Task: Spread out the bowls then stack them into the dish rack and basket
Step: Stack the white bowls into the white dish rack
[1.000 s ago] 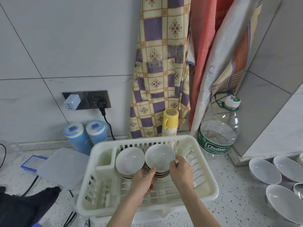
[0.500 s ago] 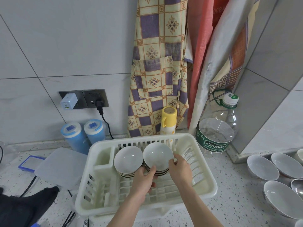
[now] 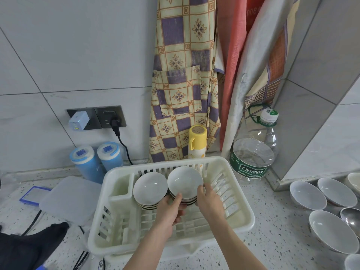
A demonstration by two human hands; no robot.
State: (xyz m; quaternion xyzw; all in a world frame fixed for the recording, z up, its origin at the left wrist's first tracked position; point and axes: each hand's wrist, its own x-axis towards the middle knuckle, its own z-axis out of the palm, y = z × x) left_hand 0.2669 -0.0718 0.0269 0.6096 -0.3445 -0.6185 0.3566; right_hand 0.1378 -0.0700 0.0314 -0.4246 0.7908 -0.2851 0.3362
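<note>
A cream plastic dish rack [image 3: 245,221] stands on the speckled counter in front of me. Two stacks of white bowls lean inside it at the back. The left stack [image 3: 150,188] stands free. My left hand [image 3: 169,211] grips the right stack [image 3: 185,181] at its lower left rim, thumb over the top bowl's edge. On that stack's right rim my right hand [image 3: 209,199] curls its fingers. More white bowls [image 3: 307,194] lie spread on the counter at the far right.
A large Cestbon water bottle [image 3: 253,152] and a yellow flask [image 3: 197,141] stand behind the rack. Two blue canisters [image 3: 87,162] and a translucent lid [image 3: 70,197] sit to the left. Cables and a dark cloth [image 3: 29,248] lie at lower left. Aprons hang above.
Both hands have stayed on the right stack of bowls in the rack, shifting only slightly. The camera has tilted a little.
</note>
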